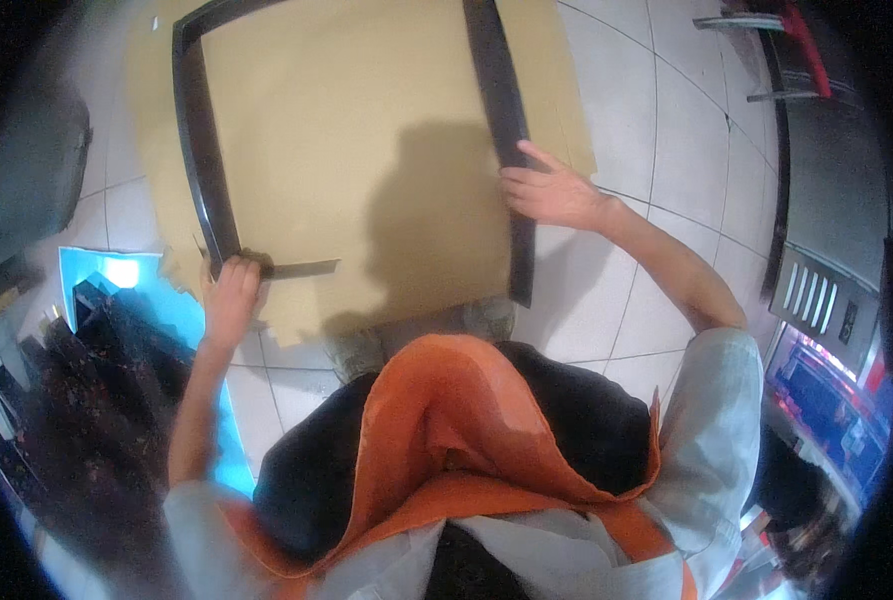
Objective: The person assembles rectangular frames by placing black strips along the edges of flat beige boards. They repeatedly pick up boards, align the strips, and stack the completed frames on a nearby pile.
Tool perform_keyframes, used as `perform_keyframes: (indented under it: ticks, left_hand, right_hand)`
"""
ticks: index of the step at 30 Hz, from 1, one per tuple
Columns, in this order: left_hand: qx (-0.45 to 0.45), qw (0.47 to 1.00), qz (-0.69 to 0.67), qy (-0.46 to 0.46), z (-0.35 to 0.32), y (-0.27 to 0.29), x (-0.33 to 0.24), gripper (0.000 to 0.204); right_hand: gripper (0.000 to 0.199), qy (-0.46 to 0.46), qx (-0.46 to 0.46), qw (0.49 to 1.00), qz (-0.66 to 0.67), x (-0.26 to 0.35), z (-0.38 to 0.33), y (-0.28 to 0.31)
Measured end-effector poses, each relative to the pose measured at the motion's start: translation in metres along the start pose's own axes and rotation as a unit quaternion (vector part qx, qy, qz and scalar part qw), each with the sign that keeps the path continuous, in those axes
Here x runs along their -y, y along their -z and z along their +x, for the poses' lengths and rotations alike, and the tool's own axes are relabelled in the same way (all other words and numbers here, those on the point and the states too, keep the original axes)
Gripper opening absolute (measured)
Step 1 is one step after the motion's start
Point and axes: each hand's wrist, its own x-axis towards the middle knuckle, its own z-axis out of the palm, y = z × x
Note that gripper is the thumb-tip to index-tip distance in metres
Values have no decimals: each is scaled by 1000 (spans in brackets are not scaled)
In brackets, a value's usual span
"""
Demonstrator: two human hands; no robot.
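Observation:
On a sheet of brown cardboard [296, 130], long dark strips form a frame open on the near side. My left hand [232, 300] is closed at the near end of the left dark strip [194, 120]. A short dark strip [306, 268] reaches rightward from under its fingers over the cardboard; the exact grip is hidden. My right hand [556, 195] lies across the right dark strip [496, 80], fingers apart, index finger stretched forward. This strip's near end runs past the cardboard's edge toward my knees.
Several dark pieces [106, 400] are heaped on a blue sheet [181, 300] at the left. Around the cardboard are white floor tiles [626, 120]. A grey metal cabinet [831, 200] stands at the right, with a red-and-metal object [806, 45] beyond. My orange apron [446, 400] drapes in front.

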Motion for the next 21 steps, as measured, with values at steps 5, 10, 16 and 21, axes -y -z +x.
perform_keyframes:
  ticks: [5,10,16,21]
  left_hand:
    - [-47,999,7,-23,22,9,-22,24]
    - [-71,996,45,-27,62,8,-42,37]
    - [-4,994,62,-91,103,25,-69,53]
    - [-19,971,43,-234,151,27,-107,72]
  right_hand:
    - [25,-133,-53,977,158,-7,-21,-18]
    - [14,-229,-77,964,108,3,14,-22]
    - [16,-168,-126,976,49,18,29,-31]
    - [15,-162,-66,977,120,19,38,-17]
